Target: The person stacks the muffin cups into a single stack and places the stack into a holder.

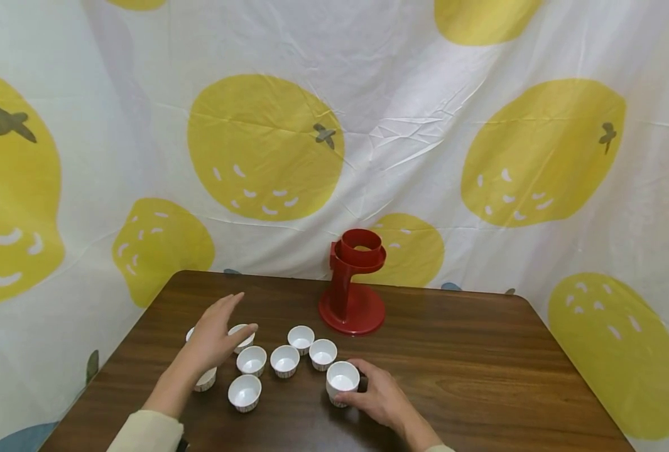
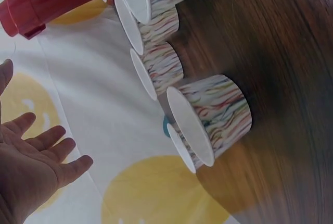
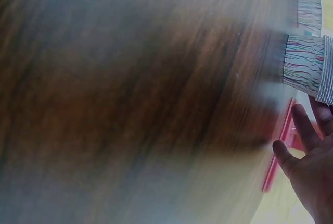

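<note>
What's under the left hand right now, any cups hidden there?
The left hand hovers open over the cups' left end. Two paper cups show partly: one by its fingertips, one below the wrist. A rim edge peeks out left; anything else beneath is covered.

I read this as a makeshift recording corner in a home rather than a proper workshop. A creased sheet (image 1: 402, 125) printed with big yellow lemons hangs behind and around as a backdrop, hiding the room. In front of me is a dark wood-grain table (image 1: 481, 370) with rounded corners, the sort found in a living space.
</note>
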